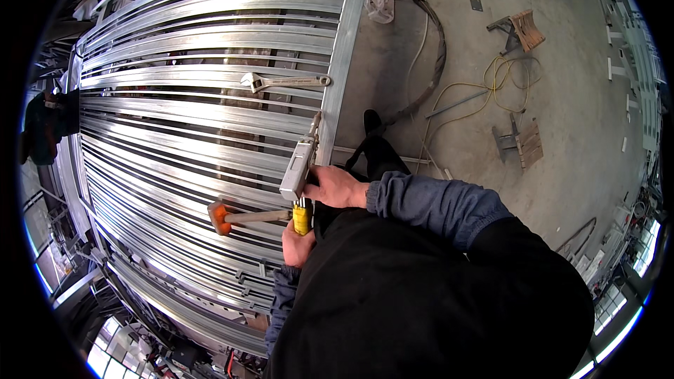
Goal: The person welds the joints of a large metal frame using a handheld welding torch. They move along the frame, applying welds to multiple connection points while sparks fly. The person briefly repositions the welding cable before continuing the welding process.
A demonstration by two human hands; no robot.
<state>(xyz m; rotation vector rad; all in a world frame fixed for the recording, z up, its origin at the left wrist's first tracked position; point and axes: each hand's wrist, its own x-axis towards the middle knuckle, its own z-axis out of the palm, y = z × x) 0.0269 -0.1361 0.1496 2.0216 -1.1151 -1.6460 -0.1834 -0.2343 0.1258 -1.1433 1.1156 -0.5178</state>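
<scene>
My right hand (337, 187) is closed on a grey, boxy welding gun (297, 168), whose narrow nozzle points away from me along the near right part of the metal frame (340, 63). Just below the gun's body, my left hand (298, 245) grips a yellow-wrapped piece (302, 217) with pale ends at its top. Whether this piece joins the gun, I cannot tell. Left of my hands, an orange-headed mallet (220, 218) lies on the slats, its handle reaching toward the yellow piece. Farther out, an adjustable wrench (284, 83) rests across the slats.
Thick dark hose (441, 49) curves over the floor beside the frame. Yellow cable (491, 81) lies looped between two small wooden-topped stools (526, 30), with a clear plastic bag (380, 4) near the frame's far corner. A dark bulky shape (53, 123) stands beyond the left side.
</scene>
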